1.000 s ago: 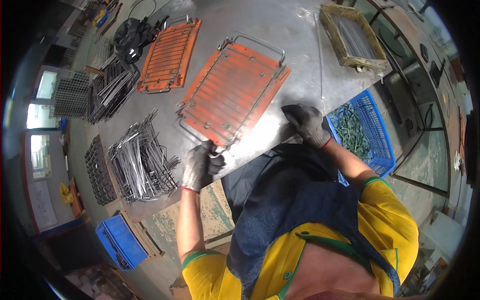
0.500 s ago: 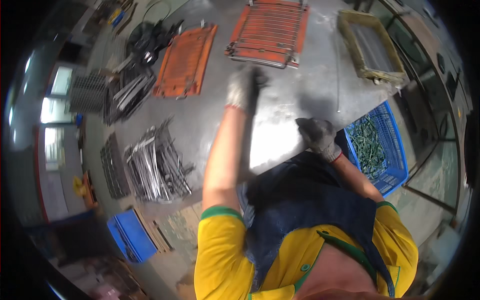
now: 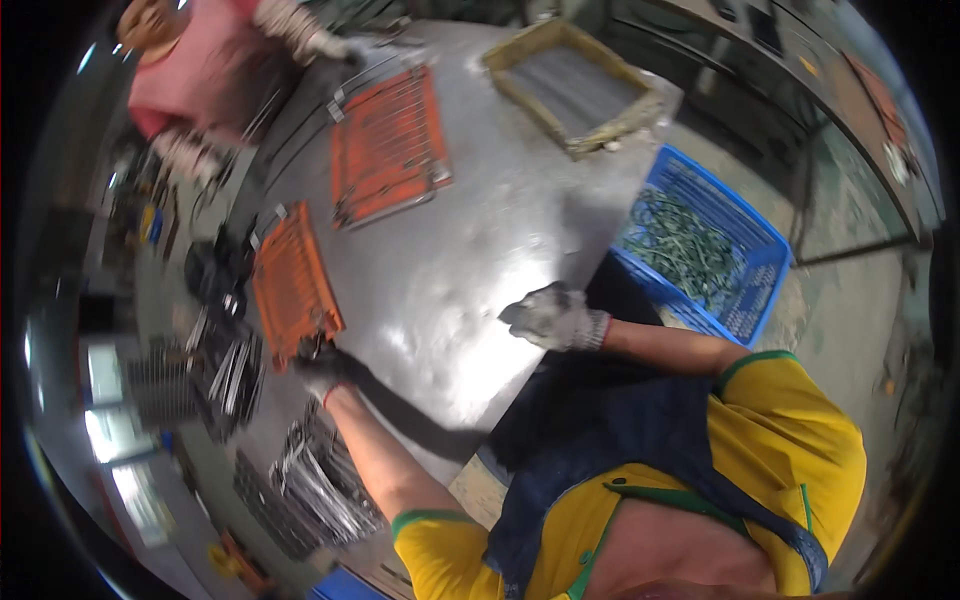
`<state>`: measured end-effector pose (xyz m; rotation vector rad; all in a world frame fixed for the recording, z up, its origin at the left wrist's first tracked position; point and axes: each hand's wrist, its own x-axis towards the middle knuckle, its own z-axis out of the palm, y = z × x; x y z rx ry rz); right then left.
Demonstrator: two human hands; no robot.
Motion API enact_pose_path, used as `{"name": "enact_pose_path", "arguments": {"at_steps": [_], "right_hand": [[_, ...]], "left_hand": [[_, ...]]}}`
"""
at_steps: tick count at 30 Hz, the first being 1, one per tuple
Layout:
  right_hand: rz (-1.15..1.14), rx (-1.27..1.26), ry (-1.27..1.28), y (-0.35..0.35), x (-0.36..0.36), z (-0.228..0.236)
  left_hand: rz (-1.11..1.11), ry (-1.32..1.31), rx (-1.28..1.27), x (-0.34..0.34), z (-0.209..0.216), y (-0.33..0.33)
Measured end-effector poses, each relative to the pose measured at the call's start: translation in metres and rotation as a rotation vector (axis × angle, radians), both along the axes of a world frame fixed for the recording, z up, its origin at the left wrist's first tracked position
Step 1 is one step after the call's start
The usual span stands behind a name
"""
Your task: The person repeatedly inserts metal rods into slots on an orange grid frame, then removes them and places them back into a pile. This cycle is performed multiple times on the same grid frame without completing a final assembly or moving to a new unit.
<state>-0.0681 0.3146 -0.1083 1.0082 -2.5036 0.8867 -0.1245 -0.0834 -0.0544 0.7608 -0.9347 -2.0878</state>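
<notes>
My left hand [image 3: 322, 370], in a grey-and-white work glove, is at the near end of the smaller orange board [image 3: 295, 280]. Its fingertips are dark, blurred and partly hidden against the board's edge; I cannot tell whether they grip it. My right hand [image 3: 553, 318], gloved alike, hovers over the shiny metal table [image 3: 430, 270] near its front edge. Its fingers are drawn together, and nothing shows in them. Farther off lies a larger orange board [image 3: 385, 145] with a rack of thin parallel metal wires on it.
A co-worker in pink [image 3: 215, 75] stands at the far left, one gloved hand by the table. A yellowish rectangular tray [image 3: 520, 90] sits at the back. Right of the table is a blue crate [image 3: 765, 280] of green strips. Metal strips [image 3: 315, 475] lie piled at the left.
The view has swung, bringing the co-worker into sight. My left hand has gone from near the larger board to the smaller board's near end. My right hand's fingers are now drawn together.
</notes>
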Motion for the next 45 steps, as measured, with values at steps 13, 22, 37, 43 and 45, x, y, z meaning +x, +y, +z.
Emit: {"name": "enact_pose_path", "arguments": {"at_steps": [13,22,37,43,45], "right_hand": [[0.181,0.041,0.145,0.021,-0.040,0.009],[-0.678,0.172,-0.223,0.126,-0.208,0.122],[-0.611,0.540,-0.494,0.148,-0.282,0.108],[-0.551,0.602,-0.489,0.142,-0.282,0.106],[-0.563,0.552,-0.552,0.139,-0.277,0.111]], "left_hand": [[-0.393,0.071,0.207,0.129,0.003,0.133],[-0.469,-0.136,0.410,0.213,-0.001,0.138],[-0.297,-0.324,0.212,0.185,0.033,0.126],[-0.278,-0.421,0.137,0.171,0.063,0.137],[-0.212,-0.451,0.136,0.175,0.063,0.143]]}}
